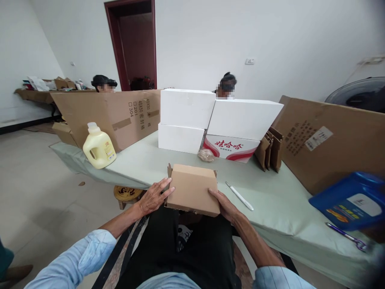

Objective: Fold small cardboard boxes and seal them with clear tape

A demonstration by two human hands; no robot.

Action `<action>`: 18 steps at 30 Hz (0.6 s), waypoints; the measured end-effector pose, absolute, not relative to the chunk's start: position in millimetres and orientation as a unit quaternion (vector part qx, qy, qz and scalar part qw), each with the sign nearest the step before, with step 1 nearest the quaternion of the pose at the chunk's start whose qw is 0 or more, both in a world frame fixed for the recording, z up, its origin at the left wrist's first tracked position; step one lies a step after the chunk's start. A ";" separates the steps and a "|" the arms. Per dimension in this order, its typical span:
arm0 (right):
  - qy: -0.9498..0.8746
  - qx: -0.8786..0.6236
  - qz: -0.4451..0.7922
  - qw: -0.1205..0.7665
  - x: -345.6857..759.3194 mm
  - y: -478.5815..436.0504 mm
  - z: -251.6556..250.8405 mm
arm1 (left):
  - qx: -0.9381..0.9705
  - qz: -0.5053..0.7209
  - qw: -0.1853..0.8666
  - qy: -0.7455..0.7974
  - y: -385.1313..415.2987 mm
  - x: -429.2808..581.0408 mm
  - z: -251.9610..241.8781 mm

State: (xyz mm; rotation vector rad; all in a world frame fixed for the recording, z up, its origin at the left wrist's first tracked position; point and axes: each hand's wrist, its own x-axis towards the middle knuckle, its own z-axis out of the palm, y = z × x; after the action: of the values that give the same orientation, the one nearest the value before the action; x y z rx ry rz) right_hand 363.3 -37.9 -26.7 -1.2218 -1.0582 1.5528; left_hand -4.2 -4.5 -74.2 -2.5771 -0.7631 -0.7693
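Note:
A flat brown cardboard box (192, 190) lies at the front edge of the table, partly jutting out over my lap. My left hand (154, 196) grips its left side, fingers on the upper face near the edge. On the opposite side my right hand (225, 204) holds the right edge, with the thumb on top and the other fingers mostly hidden. Small torn flaps stick up at the far corners of the box. To the right of it a white craft knife (240, 196) rests on the green tablecloth (267, 204).
White boxes (186, 108) are stacked at the back, beside a red-and-white carton (231, 147). A yellow jug (99, 146) stands left; a blue bottle (350, 200) and purple pen (345, 235) lie right. Large cardboard panels (333, 140) flank the table. Two people sit beyond the boxes.

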 end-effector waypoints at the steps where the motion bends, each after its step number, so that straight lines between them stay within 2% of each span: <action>1: -0.425 -0.493 0.625 0.431 364.8 -37.4 -26.2 | -0.911 -0.265 0.166 -0.270 -5.8 -3.4 -75.5; 8: -0.418 -0.494 0.626 0.436 369.2 -40.1 -31.4 | -0.918 -0.244 0.151 -0.273 -13.5 -0.3 -88.2; 18: -0.496 -0.467 0.551 0.482 362.2 -53.6 -40.6 | -0.908 -0.272 0.165 -0.273 -19.2 -3.0 -89.0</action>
State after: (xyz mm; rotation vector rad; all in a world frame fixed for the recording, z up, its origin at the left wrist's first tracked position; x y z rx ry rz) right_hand 362.2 -53.6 -40.6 -1.1371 -1.2083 1.3436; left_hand -3.0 -19.2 -89.0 -2.5864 -0.7792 -0.7758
